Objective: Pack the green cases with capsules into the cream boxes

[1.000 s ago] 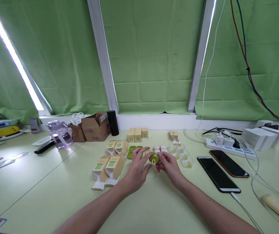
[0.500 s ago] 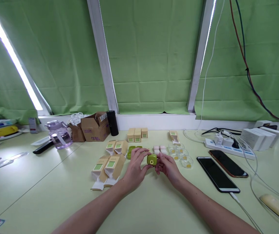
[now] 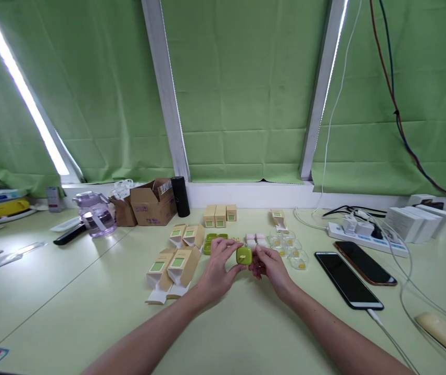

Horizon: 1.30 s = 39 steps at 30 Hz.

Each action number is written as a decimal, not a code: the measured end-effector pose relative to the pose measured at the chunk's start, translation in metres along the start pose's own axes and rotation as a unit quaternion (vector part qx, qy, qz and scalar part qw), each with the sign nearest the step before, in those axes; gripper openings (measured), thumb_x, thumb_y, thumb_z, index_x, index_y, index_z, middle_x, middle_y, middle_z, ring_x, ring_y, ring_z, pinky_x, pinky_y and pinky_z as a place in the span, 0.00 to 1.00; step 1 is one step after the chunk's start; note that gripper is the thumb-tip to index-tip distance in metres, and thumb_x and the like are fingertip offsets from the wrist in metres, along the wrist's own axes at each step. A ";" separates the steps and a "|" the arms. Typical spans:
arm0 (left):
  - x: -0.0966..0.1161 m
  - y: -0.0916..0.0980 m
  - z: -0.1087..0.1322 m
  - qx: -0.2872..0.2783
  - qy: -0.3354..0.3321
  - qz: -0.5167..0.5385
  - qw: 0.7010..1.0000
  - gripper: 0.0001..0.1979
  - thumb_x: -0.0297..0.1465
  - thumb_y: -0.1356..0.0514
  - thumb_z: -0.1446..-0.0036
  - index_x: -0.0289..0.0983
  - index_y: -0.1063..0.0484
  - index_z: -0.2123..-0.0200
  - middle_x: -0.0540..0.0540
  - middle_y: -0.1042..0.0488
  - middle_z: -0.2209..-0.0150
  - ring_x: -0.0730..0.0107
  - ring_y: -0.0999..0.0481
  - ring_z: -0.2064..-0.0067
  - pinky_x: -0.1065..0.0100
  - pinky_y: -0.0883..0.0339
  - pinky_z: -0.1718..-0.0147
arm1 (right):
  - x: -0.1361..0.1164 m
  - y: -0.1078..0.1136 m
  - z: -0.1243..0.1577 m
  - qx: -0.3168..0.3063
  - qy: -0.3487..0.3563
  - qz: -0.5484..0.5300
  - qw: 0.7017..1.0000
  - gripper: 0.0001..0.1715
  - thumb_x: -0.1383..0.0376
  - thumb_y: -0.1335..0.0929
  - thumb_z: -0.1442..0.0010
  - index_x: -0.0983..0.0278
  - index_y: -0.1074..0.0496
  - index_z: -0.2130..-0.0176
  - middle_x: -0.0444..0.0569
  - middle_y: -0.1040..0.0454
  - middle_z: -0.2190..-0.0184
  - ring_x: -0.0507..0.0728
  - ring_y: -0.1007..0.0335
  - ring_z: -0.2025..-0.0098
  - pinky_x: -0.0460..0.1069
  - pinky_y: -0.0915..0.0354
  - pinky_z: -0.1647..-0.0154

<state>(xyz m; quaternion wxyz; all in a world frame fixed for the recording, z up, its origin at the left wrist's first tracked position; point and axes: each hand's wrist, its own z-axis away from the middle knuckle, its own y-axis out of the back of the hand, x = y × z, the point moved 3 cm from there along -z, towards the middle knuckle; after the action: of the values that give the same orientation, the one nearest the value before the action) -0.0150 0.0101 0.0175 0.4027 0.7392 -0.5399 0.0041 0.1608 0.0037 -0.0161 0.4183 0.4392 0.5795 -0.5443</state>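
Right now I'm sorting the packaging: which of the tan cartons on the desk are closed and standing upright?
The three cartons in a row nearest the window sill stand upright and closed. The other cartons, nearer the left hand, lie flat with flaps open.

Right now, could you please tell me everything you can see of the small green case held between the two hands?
The green case is small, squarish with rounded corners, glossy like plastic, with a pale mark on the face turned to the camera. It looks closed and is held above the table. The left hand pinches its left side and the right hand touches its right side. Finer detail is too small to tell.
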 end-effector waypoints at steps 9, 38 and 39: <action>-0.007 -0.001 0.000 0.005 0.082 0.071 0.994 0.17 0.34 0.33 0.39 0.44 0.24 0.46 0.43 0.24 0.52 0.56 0.30 0.46 0.53 0.31 0.45 | 0.000 0.005 0.000 -0.008 0.057 0.138 0.989 0.37 0.32 0.34 0.43 0.62 0.28 0.73 0.48 0.26 0.80 0.54 0.34 0.79 0.48 0.43 0.78; -0.048 -0.011 -0.002 0.016 0.345 0.333 0.877 0.32 0.61 0.38 0.46 0.36 0.19 0.64 0.44 0.24 0.65 0.66 0.31 0.65 0.66 0.35 0.63 | -0.058 0.102 0.037 0.046 0.142 0.835 0.530 0.14 0.76 0.34 0.41 0.63 0.21 0.67 0.57 0.24 0.61 0.65 0.34 0.54 0.55 0.46 0.58; -0.048 -0.012 -0.002 0.018 0.343 0.333 0.878 0.31 0.60 0.38 0.46 0.36 0.19 0.64 0.45 0.24 0.66 0.66 0.31 0.65 0.66 0.35 0.63 | -0.059 0.097 0.037 0.045 0.143 0.830 0.537 0.13 0.76 0.34 0.41 0.63 0.21 0.67 0.57 0.24 0.61 0.65 0.34 0.54 0.55 0.46 0.58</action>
<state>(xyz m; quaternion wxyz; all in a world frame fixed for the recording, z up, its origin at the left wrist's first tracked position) -0.0251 0.0509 -0.0094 0.5240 0.4750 -0.5818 0.4015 0.2704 -0.0340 0.0129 0.5736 0.8138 -0.0181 0.0916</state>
